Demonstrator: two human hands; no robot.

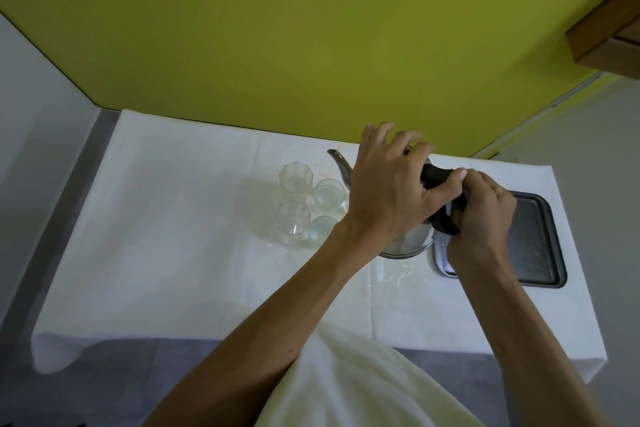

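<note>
A steel kettle (407, 248) with a thin curved spout (341, 163) and a black handle (436, 175) stands on the white tablecloth (173, 236). My left hand (384, 191) lies over the top of the kettle, thumb against the handle, fingers spread toward the wall. My right hand (481, 218) grips the lower part of the black handle. Most of the kettle's body and lid are hidden under my hands. Several clear drinking glasses (296, 178) stand in a cluster just left of the kettle.
A dark metal tray (540, 246) lies right of the kettle, partly under my right wrist. Water drops glisten on the cloth in front of the kettle. A yellow wall runs along the table's far edge. A wooden cabinet (613, 42) hangs at the upper right.
</note>
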